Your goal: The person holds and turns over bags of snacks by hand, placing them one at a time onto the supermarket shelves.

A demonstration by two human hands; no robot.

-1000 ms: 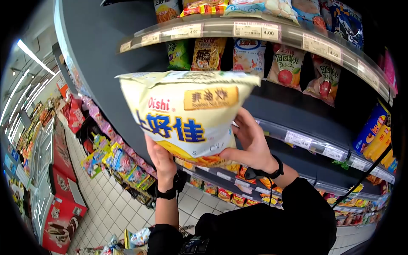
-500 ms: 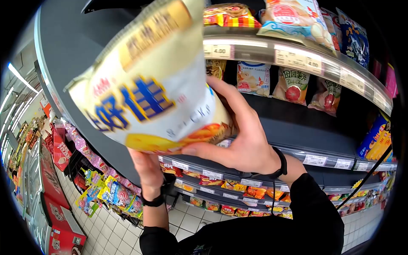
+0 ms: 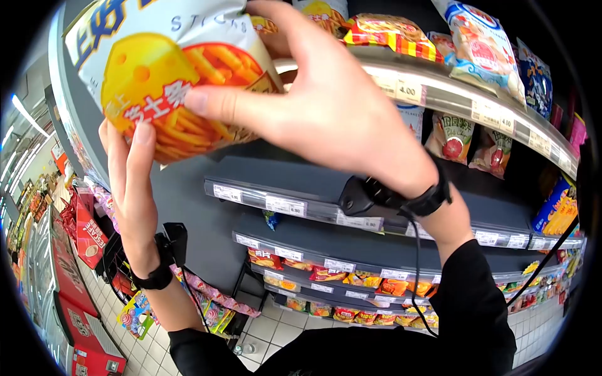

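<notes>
A white and yellow bag of cheese stick snacks (image 3: 135,69), printed with a cheese wedge and fries, is tilted at the upper left, its top cut off by the view. My right hand (image 3: 338,106) grips the bag's right side, thumb pressed across the front and the other fingers behind it. Under the lower left corner, my left hand (image 3: 130,188) supports the bag, with a fingertip on its front. Black straps with small dark devices circle both wrists. Behind the bag is the upper snack shelf (image 3: 439,81), with its price rail.
Snack bags line the shelf, including a red and yellow pack (image 3: 392,34) and a white pack (image 3: 483,50). Lower shelves (image 3: 351,263) hold several colourful bags. At left are a black rack (image 3: 119,266), red freezers (image 3: 84,319) and a tiled floor. A cable hangs from my right wrist.
Both hands have raised the bag toward the upper left, and its top has left the view. The cheese and fries picture now shows. The shelves appear shifted rightward.
</notes>
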